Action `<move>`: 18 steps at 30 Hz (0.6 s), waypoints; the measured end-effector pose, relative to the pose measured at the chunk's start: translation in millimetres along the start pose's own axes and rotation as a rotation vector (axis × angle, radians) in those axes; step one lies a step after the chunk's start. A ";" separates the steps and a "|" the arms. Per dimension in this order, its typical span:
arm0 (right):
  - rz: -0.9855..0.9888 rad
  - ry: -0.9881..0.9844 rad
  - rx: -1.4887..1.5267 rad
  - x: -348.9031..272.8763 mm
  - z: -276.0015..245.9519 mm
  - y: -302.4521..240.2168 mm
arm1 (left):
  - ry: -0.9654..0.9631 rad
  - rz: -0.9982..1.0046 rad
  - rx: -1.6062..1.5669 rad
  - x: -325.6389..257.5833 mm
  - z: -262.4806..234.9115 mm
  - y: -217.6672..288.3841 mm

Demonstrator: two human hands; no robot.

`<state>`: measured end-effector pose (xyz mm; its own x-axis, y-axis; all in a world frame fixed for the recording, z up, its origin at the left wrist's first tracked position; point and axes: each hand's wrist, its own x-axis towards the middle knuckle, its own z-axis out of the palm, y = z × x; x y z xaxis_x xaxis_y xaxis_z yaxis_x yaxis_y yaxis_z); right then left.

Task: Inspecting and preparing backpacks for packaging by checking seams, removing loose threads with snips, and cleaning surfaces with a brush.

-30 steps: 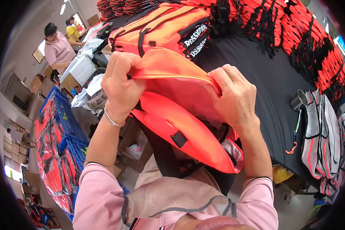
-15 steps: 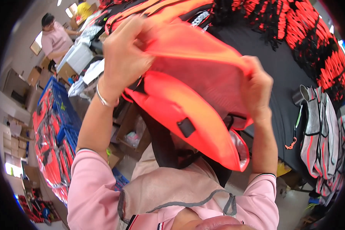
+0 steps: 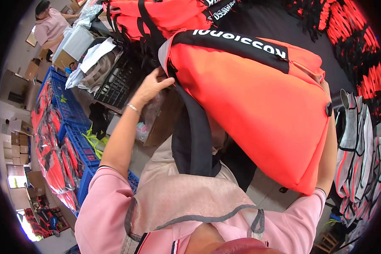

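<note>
A large orange bag with a black lettered band fills the middle of the view, tilted above my lap. My left hand is at its left edge, thumb and forefinger closing on the dark trim there; the other fingertips are partly hidden. My right arm reaches up along the bag's right side. Of my right hand only a sliver shows behind the bag's upper right corner, its fingers hidden. A wide black strap hangs from the bag toward my lap.
More orange bags lie on the dark table ahead. Orange and black straps are heaped at far right, beside grey pieces. At left stand blue crates, plastic-wrapped orange goods and a black crate. Another person works beyond.
The bag has swung round from its open side, with the grey lining showing, to its smooth orange outside. My left hand has come down; my right hand has gone behind the bag.
</note>
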<state>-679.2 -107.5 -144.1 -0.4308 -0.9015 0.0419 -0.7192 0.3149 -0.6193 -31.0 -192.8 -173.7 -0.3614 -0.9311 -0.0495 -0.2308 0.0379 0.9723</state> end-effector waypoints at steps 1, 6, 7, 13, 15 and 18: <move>-0.152 -0.050 -0.047 -8.9 -3.4 4.5 | -0.008 -0.013 -0.063 3.8 15.4 -3.3; -0.100 -0.153 0.918 -161.6 -31.2 -84.9 | 0.160 -0.040 -0.317 10.7 19.6 -49.0; -0.052 -0.216 1.344 -193.1 -33.5 -81.3 | 0.153 -0.049 -0.325 9.5 26.5 -45.5; 0.162 0.086 0.395 -309.2 -35.8 -63.8 | 0.135 0.167 -0.099 -5.5 46.6 -5.7; 0.170 0.283 0.603 -308.9 -25.9 -66.4 | 0.151 0.390 0.003 -10.9 59.7 20.5; 0.012 0.303 0.669 -301.5 -41.8 -81.1 | 0.134 0.407 -0.097 -23.7 75.4 65.2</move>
<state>-513.7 151.1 -73.7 -0.6383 -0.7467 0.1868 -0.2684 -0.0115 -0.9632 -105.5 -140.9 -126.4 -0.2836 -0.8863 0.3661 -0.0057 0.3833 0.9236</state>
